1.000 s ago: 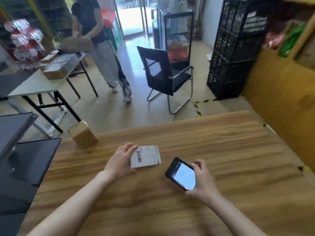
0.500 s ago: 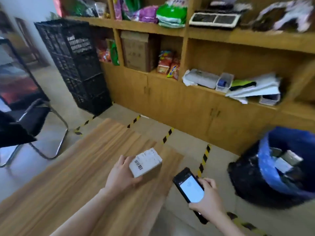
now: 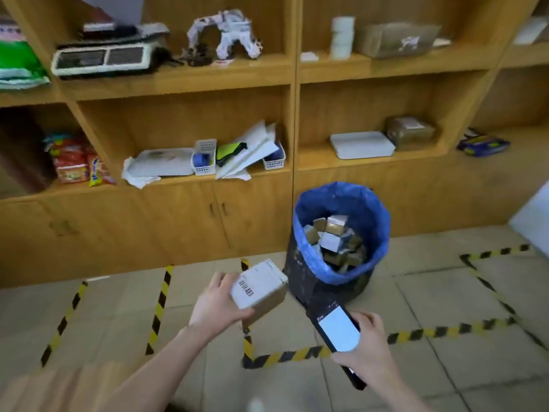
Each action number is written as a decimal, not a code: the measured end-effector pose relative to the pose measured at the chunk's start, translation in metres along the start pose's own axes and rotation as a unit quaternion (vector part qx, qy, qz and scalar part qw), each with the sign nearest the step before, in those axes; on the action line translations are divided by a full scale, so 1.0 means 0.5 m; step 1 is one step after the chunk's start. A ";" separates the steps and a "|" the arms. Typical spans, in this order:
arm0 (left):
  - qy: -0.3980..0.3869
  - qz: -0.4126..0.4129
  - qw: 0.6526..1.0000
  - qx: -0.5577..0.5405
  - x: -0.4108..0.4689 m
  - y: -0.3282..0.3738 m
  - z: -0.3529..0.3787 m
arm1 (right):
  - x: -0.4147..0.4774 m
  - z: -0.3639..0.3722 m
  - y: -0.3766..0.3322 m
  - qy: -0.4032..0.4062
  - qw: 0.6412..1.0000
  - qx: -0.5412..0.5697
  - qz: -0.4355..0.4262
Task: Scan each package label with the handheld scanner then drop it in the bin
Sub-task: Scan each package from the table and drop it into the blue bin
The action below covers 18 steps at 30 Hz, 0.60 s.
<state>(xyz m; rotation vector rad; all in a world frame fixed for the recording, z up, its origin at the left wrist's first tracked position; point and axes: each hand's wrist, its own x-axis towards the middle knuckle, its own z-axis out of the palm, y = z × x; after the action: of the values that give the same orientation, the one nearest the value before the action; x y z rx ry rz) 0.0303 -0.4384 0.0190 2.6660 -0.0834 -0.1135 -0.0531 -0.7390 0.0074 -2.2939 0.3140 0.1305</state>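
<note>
A small brown cardboard package with a white barcode label (image 3: pixel 260 284) is gripped at its left end by the left hand (image 3: pixel 217 307), whose fingers are wrapped round the box. The label is kept facing upward, probably so that the barcode can be read. The package is held in the air over the tiled floor, just left of the round black bin lined with a blue plastic bag (image 3: pixel 309 286) and not yet above its mouth. The bin is stood on the floor in front of the wooden cabinets, within easy reach for dropping. A black handheld scanner with a lit white screen (image 3: pixel 338 328) is clasped in the right hand (image 3: pixel 367 352), low before the bin, its head angled up toward the package. One held package, one scanner and one bin are counted. The heaped packages in the bin (image 3: pixel 332 236) overlap, so they cannot be counted exactly; roughly ten are judged.
</note>
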 end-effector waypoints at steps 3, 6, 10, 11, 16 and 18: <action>-0.032 0.026 0.999 -0.004 0.123 0.050 0.048 | 0.079 -0.025 0.034 0.013 0.999 0.031 0.028; -0.068 0.050 0.996 -0.007 0.257 0.082 0.091 | 0.184 -0.043 0.059 0.026 0.999 0.034 0.029; -0.092 0.067 0.993 -0.007 0.441 0.098 0.140 | 0.344 -0.074 0.059 0.023 0.998 0.020 0.059; -0.096 0.066 0.993 -0.011 0.488 0.103 0.148 | 0.384 -0.083 0.060 0.021 0.998 0.010 0.067; -0.104 0.049 0.993 -0.005 0.706 0.157 0.183 | 0.549 -0.112 0.056 0.053 0.988 0.053 0.135; -0.109 0.043 0.993 0.006 0.769 0.185 0.200 | 0.592 -0.117 0.069 0.044 0.986 0.051 0.155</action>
<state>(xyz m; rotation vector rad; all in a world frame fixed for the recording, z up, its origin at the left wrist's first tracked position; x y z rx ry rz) 0.3997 -0.5958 -0.0531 2.6486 -0.2699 -0.3772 0.2224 -0.8590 -0.0348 -2.1399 0.7085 0.1669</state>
